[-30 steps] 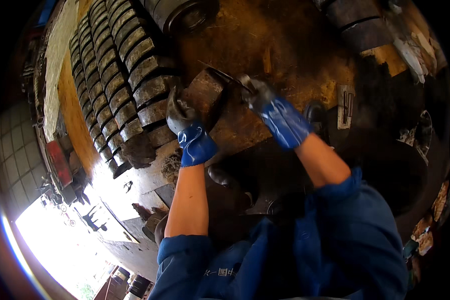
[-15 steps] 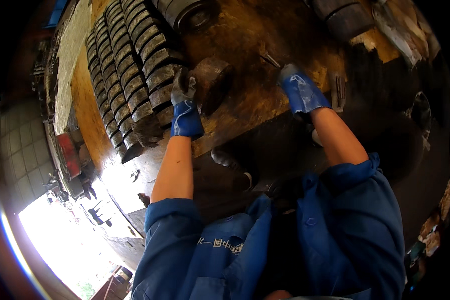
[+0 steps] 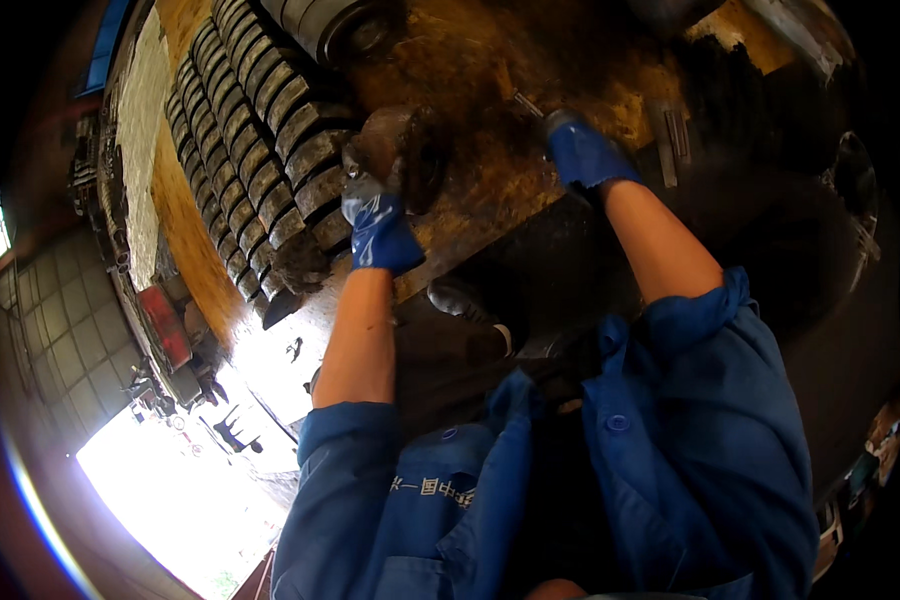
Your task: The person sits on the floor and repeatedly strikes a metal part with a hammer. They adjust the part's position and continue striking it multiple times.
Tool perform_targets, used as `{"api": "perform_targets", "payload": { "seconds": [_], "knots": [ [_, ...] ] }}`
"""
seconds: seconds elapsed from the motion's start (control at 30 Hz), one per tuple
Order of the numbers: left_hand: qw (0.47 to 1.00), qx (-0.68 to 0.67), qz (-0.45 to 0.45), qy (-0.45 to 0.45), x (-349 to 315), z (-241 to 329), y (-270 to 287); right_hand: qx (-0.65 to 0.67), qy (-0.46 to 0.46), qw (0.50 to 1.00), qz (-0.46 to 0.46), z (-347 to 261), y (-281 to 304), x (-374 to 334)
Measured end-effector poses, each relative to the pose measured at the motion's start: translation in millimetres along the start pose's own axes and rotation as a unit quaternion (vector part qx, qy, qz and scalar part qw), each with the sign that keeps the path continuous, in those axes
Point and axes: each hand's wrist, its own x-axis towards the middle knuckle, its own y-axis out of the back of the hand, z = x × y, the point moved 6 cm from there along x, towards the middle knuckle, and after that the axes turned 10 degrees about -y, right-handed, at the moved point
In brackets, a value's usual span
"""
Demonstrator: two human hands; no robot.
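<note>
My left hand (image 3: 375,218), in a blue coated glove, is closed against the near left side of a thick rusty metal ring (image 3: 388,140). The ring is tilted, and a dark hollow shows on its right side; motion blurs my fingertips. Farther right, my right hand (image 3: 582,150), also gloved in blue, is closed around a slender metal tool (image 3: 527,103). Only the tool's thin end sticks out past the fingers, pointing up and left over the worn brown tabletop (image 3: 500,215), apart from the ring.
Several long rows of dark metal rings (image 3: 260,130) lie packed on the left. Behind my left hand sits a large dark cylindrical part (image 3: 335,25). Flat metal strips (image 3: 670,140) lie to the right of my right hand. A shoe (image 3: 457,298) shows below the table's near edge.
The rusty ring has turned, so its hollow side now shows, with my left hand still at it. My right hand has shifted slightly up and left with the tool. The whole view has swung a little.
</note>
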Motion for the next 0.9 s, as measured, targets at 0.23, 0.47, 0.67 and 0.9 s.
{"api": "perform_targets", "payload": {
  "seconds": [0.23,0.47,0.67,0.9],
  "knots": [
    [0.956,-0.204,0.207,-0.047,92.3,-51.0,-3.4,-0.099,0.009,0.991,-0.091,-20.9,2.4,8.7],
    [0.985,-0.071,0.071,-0.142,6.4,-51.9,-21.1,-0.077,-0.014,0.996,-0.053,-24.1,3.8,4.5],
    [0.961,0.101,0.086,-0.242,47.1,-77.2,14.9,-0.05,-0.044,0.996,-0.054,31.2,-65.9,61.3],
    [0.854,0.25,0.143,-0.433,73.1,-49.4,20.3,-0.18,0.122,0.976,-0.004,0.7,-23.0,36.2]
  ]
}}
